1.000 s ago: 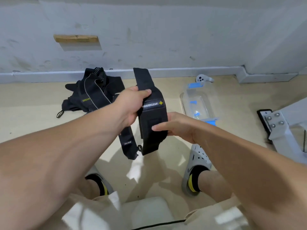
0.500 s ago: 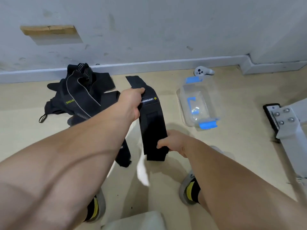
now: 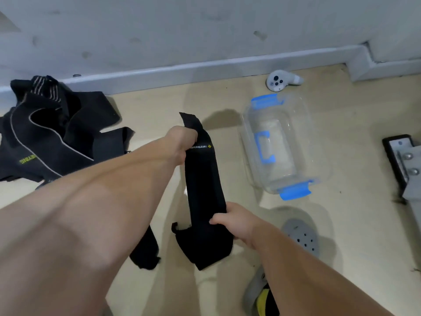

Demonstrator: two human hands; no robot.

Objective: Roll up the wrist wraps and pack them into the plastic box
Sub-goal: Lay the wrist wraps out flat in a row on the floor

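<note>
One long black fabric wrist wrap (image 3: 202, 179) with a small white and yellow logo is being held stretched out to the left of the one clear rectangular plastic box (image 3: 247, 124), which is sitting on the beige floor (image 3: 353, 236) with its two blue clips at its far and near ends. The left hand (image 3: 182, 142) is gripping the wrap's upper part, fingers curled tight round the fabric beside the logo, level with the box's middle, and a short tail is sticking up past the fist. The right hand (image 3: 232, 221) is pinching the wrap lower down, nearer the viewer than the box's near clip, fingers curled over the edge; the wrap's free end is hanging below it.

One more black strip end (image 3: 145, 252) is showing further left of the box, and the left forearm is covering its upper part, so whether it is belonging to the same wrap I cannot tell.

One pile of black straps and gear (image 3: 52, 137) is lying well to the left of the box. One white handheld controller (image 3: 282, 82) is lying just beyond the box's far clip. One grey perforated clog (image 3: 300, 236) is sitting just nearer than the box's near clip, and a second clog (image 3: 256, 290) is showing nearer still, partly hidden by the right forearm. One grey metal bracket (image 3: 405, 160) with bolts is standing to the right of the box
</note>
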